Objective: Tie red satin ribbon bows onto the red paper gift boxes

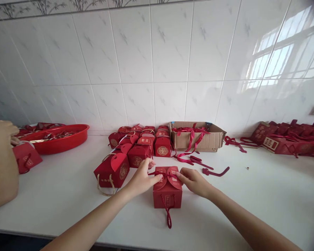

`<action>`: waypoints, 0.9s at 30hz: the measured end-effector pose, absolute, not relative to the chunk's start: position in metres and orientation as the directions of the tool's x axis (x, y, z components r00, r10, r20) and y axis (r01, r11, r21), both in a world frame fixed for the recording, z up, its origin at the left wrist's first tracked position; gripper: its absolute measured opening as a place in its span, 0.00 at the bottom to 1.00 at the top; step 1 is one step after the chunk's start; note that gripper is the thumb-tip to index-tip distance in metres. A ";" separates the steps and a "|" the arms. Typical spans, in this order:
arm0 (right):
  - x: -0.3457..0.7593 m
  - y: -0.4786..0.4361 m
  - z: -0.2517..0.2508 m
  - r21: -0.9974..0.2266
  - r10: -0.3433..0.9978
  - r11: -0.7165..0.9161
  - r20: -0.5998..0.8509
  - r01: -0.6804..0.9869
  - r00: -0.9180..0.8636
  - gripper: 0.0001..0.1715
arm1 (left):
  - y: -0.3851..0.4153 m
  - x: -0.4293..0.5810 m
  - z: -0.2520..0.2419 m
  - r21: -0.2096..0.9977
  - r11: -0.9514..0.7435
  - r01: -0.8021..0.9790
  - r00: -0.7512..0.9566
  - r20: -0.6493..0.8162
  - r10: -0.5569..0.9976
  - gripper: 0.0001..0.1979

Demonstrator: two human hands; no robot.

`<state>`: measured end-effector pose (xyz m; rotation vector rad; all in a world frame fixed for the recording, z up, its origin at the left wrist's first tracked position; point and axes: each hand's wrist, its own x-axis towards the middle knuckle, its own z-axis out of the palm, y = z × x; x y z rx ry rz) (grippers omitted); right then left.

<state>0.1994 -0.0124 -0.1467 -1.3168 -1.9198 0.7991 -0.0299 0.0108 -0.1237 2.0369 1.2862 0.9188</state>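
Note:
A small red gift box (pixel 167 197) with gold lettering stands upright before me, its rounded top flaps folded over. Across the flaps lies a dark red ribbon (pixel 165 175), crossed at the middle. My left hand (pixel 143 177) pinches the ribbon's left part between thumb and fingers. On the other side, my right hand (pixel 193 180) has its fingers closed at the ribbon's right part, close to the flap; its fingertips are partly hidden. From the box front hangs a red cord handle (pixel 168 218), its loop resting on the table.
Several red gift boxes (pixel 113 169) stand behind my left hand. A cardboard box (pixel 199 141) holds ribbons, with loose ribbons (pixel 216 171) beside it. More red boxes (pixel 285 144) lie far right. At left, another person's arm (pixel 2 167) is near a red basin (pixel 68 141).

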 end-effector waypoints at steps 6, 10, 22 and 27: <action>0.192 -0.013 -0.158 -0.913 0.967 0.191 0.112 0.361 -0.229 0.27 | 0.011 -0.031 -0.124 0.789 -0.253 0.560 0.308 0.086 0.948 0.26; 0.193 -0.014 -0.150 -0.911 0.975 0.180 0.116 0.372 -0.188 0.29 | 0.012 -0.034 -0.122 0.759 -0.233 0.608 0.336 0.020 0.942 0.23; 0.222 -0.025 -0.133 -0.711 0.886 0.463 0.361 0.530 -0.291 0.19 | 0.030 -0.075 -0.091 0.681 -0.161 0.714 0.446 -0.265 0.855 0.16; 0.211 -0.030 -0.134 -0.477 0.858 0.424 0.484 0.770 -0.172 0.15 | 0.023 -0.072 -0.080 0.770 -0.127 0.626 0.647 -0.420 0.636 0.15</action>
